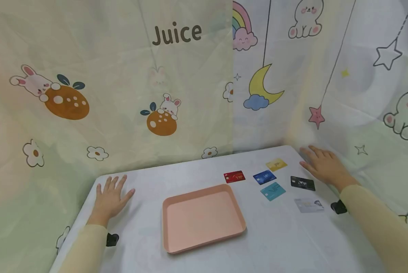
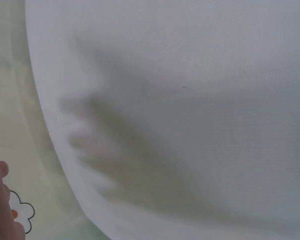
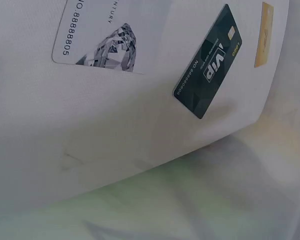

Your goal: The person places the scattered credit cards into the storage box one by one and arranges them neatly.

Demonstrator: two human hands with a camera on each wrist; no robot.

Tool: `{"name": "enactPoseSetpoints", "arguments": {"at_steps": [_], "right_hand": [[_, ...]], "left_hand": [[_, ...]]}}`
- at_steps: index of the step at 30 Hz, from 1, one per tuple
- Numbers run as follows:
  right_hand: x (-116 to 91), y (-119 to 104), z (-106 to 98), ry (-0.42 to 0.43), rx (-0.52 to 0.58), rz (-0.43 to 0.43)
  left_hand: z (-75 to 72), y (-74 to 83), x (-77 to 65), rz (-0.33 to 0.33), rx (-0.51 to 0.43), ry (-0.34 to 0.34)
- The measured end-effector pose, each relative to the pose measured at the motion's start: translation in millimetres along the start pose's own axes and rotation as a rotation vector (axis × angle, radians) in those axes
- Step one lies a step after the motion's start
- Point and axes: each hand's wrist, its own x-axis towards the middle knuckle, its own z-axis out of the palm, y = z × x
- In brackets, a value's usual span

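My left hand (image 1: 109,201) hovers over the left side of the white table with its fingers spread, holding nothing; its shadow shows below it in the left wrist view. At the table's right edge, my right hand (image 1: 324,167) is held out with fingers extended and nothing in it. Nearest to it lies a black VIP card (image 1: 303,183), also clear in the right wrist view. Around that lie a silver card (image 1: 309,205) with a diamond picture, a yellow card (image 1: 276,164), a blue card (image 1: 264,177), a teal card (image 1: 273,191) and a red card (image 1: 234,176).
An upright-rimmed pink tray (image 1: 204,220) sits mid-table, between my left hand and the cards. Patterned curtains (image 1: 122,87) hang right behind the table (image 1: 139,242) and along both its sides. Black wrist cameras show under both sleeves.
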Motion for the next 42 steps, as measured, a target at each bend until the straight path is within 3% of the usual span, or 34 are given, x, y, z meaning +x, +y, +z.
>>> {"name": "enactPoseSetpoints", "arguments": {"at_steps": [5,11,19,28,35,42], "right_hand": [[-3.6,0.6,9.0,-0.005,0.017,0.005],[-12.3,-3.0,16.7,0.0,-0.003,-0.064],[-17.0,-10.0,24.2,-0.015,-0.004,-0.074],[-23.3,-7.9,38.9,-0.043,-0.026,-0.037],[-21.6,-2.6,43.4,-0.054,-0.033,-0.048],[-22.8,-0.1,48.0,-0.104,-0.029,-0.023]], "left_hand": [[7.7,4.7,-2.1,-0.049,-0.052,0.005],[17.4,14.9,-5.1,-0.135,-0.147,-0.018],[28.3,21.5,-12.6,-0.14,-0.237,-0.022],[35.6,39.5,-28.9,-0.184,-0.351,-0.09],[46.3,50.3,-38.7,-0.1,-0.252,0.01],[48.3,69.9,-43.9,-0.115,-0.33,0.039]]}}
